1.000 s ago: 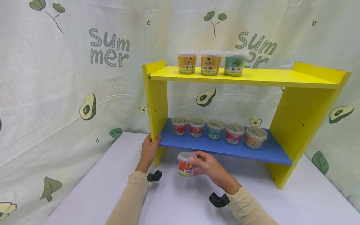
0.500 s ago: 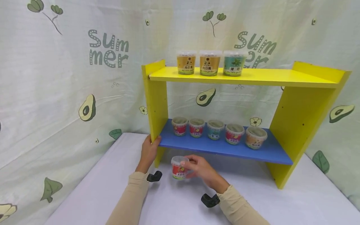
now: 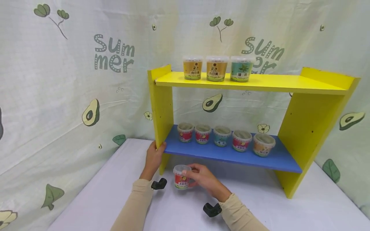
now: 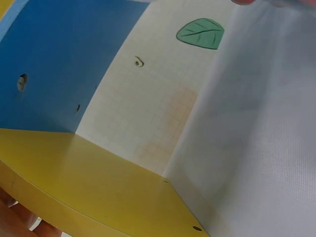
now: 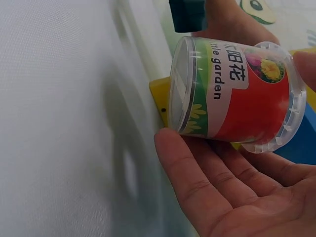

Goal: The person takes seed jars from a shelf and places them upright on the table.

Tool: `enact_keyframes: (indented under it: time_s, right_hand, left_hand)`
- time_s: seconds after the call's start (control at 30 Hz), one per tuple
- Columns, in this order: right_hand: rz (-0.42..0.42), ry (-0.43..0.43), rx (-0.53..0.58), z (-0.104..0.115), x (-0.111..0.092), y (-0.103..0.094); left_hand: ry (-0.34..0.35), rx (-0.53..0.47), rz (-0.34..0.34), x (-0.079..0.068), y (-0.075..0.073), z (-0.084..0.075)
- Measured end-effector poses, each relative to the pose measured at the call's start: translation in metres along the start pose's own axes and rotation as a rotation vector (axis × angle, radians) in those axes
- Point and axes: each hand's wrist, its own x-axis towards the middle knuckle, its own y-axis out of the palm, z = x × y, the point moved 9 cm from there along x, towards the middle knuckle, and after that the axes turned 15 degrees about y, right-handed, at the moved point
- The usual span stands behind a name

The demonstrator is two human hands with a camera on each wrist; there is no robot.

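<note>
A clear-lidded plastic cup with a red, flower-printed label is held between the thumb and fingers of my right hand, in front of and below the blue shelf. In the right wrist view the cup lies across the fingers, its rim toward the palm and thumb. My left hand grips the front edge of the yellow left side panel, at the height of the blue shelf board. The left wrist view shows its fingers on the outer side of that panel.
Several similar cups stand in a row on the blue board, among them an orange one at the right end. Two orange cups and a teal cup stand on the yellow top board. Behind hangs a printed curtain; below lies a white tabletop.
My right hand has carried the red-labelled cup leftward and slightly down, closer to the left arm. The left hand keeps its grip on the panel. The head view has tilted slightly upward.
</note>
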Motion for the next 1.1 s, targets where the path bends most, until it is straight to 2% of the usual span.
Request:
enact_keyframes:
  time_s: [0.37,1.1]
  right_hand:
    - [-0.014,0.013,-0.047,-0.006,0.005,0.005]
    - [-0.038,0.064,-0.022,-0.022,0.011,0.011]
  left_hand:
    - [-0.008,0.009,-0.003,0.002,-0.002,-0.002]
    - [-0.038,0.002,0.032,-0.001,0.001,0.001]
